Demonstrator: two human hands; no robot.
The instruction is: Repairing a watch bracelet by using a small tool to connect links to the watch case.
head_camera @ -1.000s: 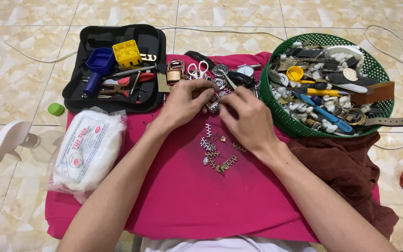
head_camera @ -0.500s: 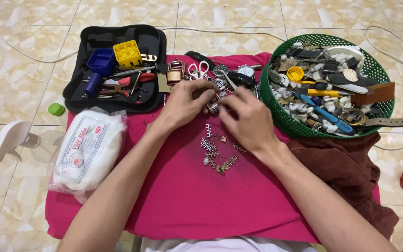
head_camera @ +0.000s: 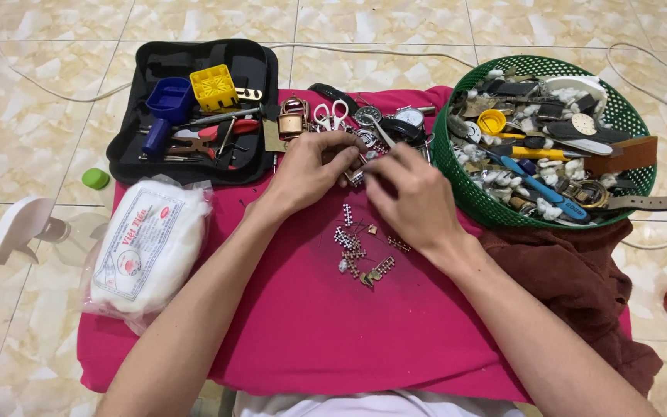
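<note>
Left hand and right hand pinch a small metal watch part over pink cloth; loose bracelet links just below.

We are seeing bright, even, diffuse light falling from above; no single lamp is showing itself. Colours are reading saturated, above all the magenta cloth pad. Shadows are lying short and soft: a faint one is sitting under the left hand and the right hand, another under the round green plastic basket. The glossy beige floor tiles are giving only a mild sheen, no hard glare. The clear plastic bag of white cotton is catching small highlights. Focus is holding sharp at centre; the small silver metal links are resolving finely. Tile seams are bowing slightly toward the edges, and the corners are softening a little.
</note>
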